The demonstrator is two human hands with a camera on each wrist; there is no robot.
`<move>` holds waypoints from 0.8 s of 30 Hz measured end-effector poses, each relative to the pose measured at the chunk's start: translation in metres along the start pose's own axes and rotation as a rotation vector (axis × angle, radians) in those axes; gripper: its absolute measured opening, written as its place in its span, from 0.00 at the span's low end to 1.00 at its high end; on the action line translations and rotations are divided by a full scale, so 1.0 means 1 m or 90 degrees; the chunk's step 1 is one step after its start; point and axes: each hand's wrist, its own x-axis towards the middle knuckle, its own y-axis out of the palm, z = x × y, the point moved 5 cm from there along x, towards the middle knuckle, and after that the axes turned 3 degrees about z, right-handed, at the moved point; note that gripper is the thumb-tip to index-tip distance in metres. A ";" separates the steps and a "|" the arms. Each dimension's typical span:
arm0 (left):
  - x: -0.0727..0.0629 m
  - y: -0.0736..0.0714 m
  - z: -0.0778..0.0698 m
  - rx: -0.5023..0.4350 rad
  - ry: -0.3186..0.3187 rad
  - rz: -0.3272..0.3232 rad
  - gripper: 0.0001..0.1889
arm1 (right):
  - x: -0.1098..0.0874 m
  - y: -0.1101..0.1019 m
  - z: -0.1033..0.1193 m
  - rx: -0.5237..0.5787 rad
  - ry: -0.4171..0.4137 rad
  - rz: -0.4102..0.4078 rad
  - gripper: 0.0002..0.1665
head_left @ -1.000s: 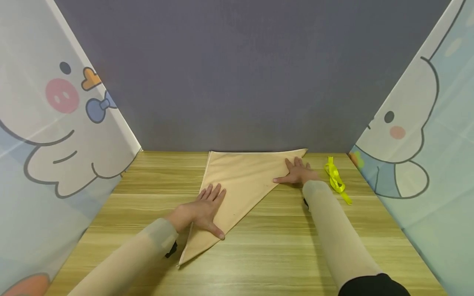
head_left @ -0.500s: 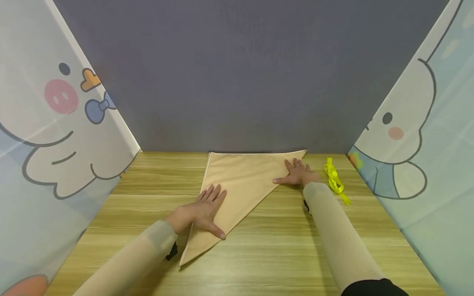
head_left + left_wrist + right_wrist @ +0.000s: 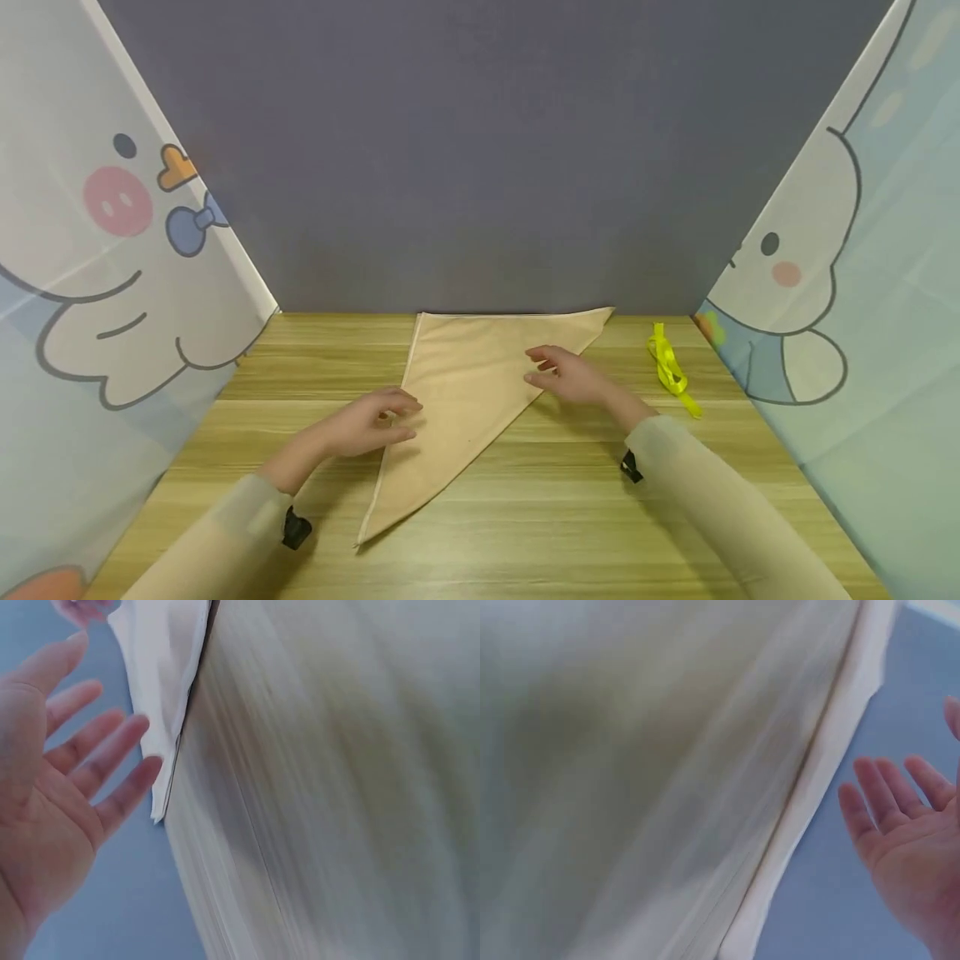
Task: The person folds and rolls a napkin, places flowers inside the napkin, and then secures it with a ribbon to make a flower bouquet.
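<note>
A beige cloth [image 3: 472, 367], folded into a triangle, lies flat on the wooden table with its long slanted edge toward the lower right. Over its left edge hovers my left hand [image 3: 367, 423], fingers loosely bent and holding nothing. My right hand [image 3: 573, 377] is raised above the slanted edge near the right corner, its fingers relaxed as well. In the left wrist view the left palm [image 3: 45, 817] appears apart from the cloth [image 3: 165, 667]. The right wrist view likewise has the right palm [image 3: 915, 855] apart from the cloth edge [image 3: 810, 780].
A bundled yellow ribbon [image 3: 667, 367] lies on the table [image 3: 540, 525] to the right of the cloth. A dark grey panel [image 3: 480, 158] stands along the back edge. Cartoon-printed curtains hang at the left [image 3: 82, 317] and right [image 3: 885, 333].
Both hands have lifted off the cloth, where they lay spread and flat. The left has drawn back to the left, the right a little toward the person. The cloth stays folded in place.
</note>
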 end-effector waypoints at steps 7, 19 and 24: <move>-0.034 -0.004 -0.003 -0.072 0.027 0.039 0.16 | -0.030 0.046 0.058 0.099 -0.081 0.063 0.30; -0.071 0.014 -0.014 -0.295 0.059 0.206 0.23 | -0.034 0.115 0.110 0.180 -0.089 0.184 0.22; -0.078 0.026 -0.018 -0.259 0.058 0.225 0.29 | -0.029 0.135 0.124 0.202 -0.091 0.222 0.19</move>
